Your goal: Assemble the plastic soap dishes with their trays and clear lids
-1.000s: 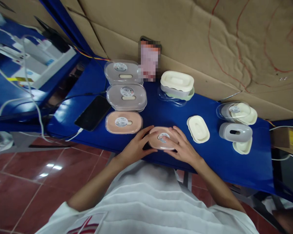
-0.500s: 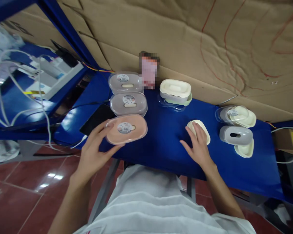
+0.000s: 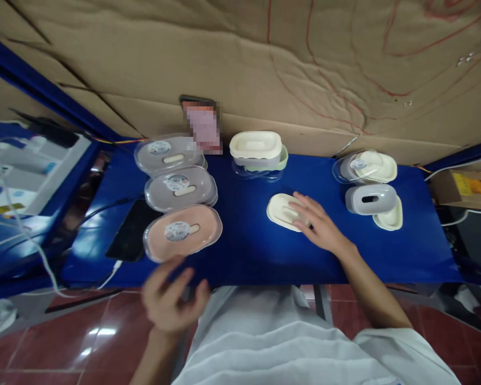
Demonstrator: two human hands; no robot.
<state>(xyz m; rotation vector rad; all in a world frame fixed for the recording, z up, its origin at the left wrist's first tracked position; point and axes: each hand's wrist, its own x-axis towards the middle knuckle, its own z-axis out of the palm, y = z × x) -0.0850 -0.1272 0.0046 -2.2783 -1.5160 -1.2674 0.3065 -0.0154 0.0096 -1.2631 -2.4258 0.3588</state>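
Our right hand (image 3: 319,223) has spread fingers over the cream tray (image 3: 281,210) at its nine o'clock; glancing contact could skid it. Our left hand (image 3: 171,299), fingers parted, could bump the peach box (image 3: 184,233) at twelve.

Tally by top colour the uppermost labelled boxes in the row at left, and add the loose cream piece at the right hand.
Peach: 1 (front box)
Grey: 2 (middle box, rear box)
Cream: 1 (loose piece, partly covered by the right hand)
Total: 4
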